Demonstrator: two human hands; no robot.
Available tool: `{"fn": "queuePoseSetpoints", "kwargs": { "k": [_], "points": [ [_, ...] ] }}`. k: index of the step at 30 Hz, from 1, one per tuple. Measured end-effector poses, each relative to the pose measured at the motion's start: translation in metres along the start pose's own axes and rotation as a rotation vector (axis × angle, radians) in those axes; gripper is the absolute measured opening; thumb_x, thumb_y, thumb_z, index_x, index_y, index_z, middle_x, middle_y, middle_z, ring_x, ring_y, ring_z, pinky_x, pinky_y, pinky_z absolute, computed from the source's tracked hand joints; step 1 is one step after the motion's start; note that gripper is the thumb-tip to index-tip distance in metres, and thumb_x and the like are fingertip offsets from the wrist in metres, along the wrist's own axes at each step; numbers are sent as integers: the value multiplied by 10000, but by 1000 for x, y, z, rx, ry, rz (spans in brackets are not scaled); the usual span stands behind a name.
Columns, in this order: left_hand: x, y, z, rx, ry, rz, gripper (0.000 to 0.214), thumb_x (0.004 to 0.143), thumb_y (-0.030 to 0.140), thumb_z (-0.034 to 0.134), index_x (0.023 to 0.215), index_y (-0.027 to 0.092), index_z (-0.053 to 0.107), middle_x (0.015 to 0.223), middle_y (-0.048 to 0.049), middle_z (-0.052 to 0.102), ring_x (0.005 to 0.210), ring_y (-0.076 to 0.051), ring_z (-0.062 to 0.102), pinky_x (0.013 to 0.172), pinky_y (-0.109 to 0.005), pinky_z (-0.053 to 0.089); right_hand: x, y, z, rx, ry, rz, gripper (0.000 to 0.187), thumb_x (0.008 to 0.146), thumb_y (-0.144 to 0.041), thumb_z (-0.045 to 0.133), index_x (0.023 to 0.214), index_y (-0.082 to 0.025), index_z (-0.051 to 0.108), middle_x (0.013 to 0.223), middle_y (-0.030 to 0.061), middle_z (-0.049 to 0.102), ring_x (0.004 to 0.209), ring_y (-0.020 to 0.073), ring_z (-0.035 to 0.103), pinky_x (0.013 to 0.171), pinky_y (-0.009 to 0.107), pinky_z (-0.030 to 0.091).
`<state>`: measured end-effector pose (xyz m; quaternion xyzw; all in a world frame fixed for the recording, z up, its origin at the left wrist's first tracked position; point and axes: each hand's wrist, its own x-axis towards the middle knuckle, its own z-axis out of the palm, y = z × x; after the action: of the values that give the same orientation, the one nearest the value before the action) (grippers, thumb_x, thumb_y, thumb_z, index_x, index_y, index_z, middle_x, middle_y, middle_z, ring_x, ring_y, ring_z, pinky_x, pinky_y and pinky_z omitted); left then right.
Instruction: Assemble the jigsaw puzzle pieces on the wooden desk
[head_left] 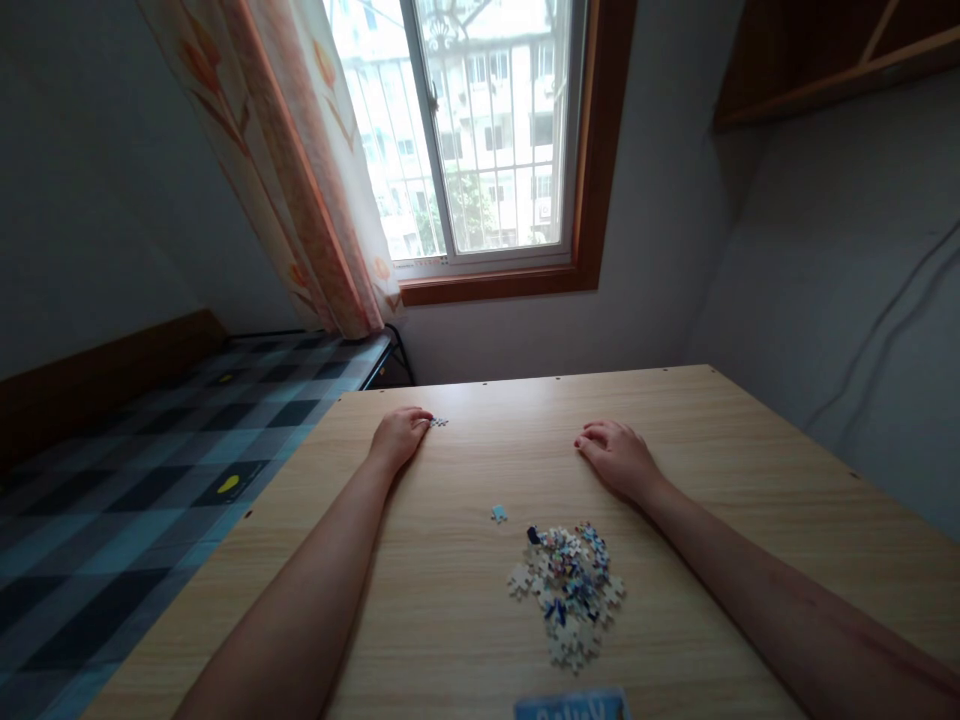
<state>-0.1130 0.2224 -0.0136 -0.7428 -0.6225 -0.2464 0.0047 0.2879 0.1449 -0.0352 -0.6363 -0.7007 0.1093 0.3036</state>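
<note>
My left hand (403, 436) lies towards the far left of the table, its fingers drawn together at a few small jigsaw puzzle pieces (440, 422). The fingertips pinch the near edge of these pieces. Farther right, my right hand (616, 456) rests on the wood with its fingers loosely bent and the thumb a little apart; nothing shows in it. A heap of mixed jigsaw pieces (574, 580), some white, some blue and coloured, lies between my forearms. One light blue puzzle piece (499, 513) sits alone just beyond the heap's left side.
The pale wooden table (450, 640) reaches almost to the wall under a barred window (502, 150). A blue box (571, 706) is cut off at the bottom edge. On the left stands a bed with a checked cover (187, 450), below a curtain (300, 200). A shelf (832, 95) hangs upper right.
</note>
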Motion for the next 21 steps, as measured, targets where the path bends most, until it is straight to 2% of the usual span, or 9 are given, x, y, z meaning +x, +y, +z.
{"fn": "queuePoseSetpoints", "kwargs": {
  "k": [7,12,21],
  "points": [
    [1,-3,2,6,-1,5,270,866,317,560,988,230,784,1143,-63,744,1115,-229,654,1043,-337,475,-1,-2,-2,6,-10,-6,219,891,-348,587,894,-245,780,1185,45,724,1127,243,617,1017,363,409],
    [2,-4,3,13,-4,-3,313,874,342,554,1069,236,775,1199,-65,727,1154,-232,639,1062,-341,466,-1,-3,-3,3,-13,-2,218,890,-344,586,887,-252,784,1191,43,723,1135,241,614,1025,365,404],
    [4,-7,4,23,-26,-12,320,874,348,537,1034,253,798,1216,-59,720,1168,-245,638,1071,-356,460,-1,-4,-3,-18,-17,-7,231,896,-351,576,905,-246,783,1196,50,721,1143,240,615,1016,365,406]
  ]
}}
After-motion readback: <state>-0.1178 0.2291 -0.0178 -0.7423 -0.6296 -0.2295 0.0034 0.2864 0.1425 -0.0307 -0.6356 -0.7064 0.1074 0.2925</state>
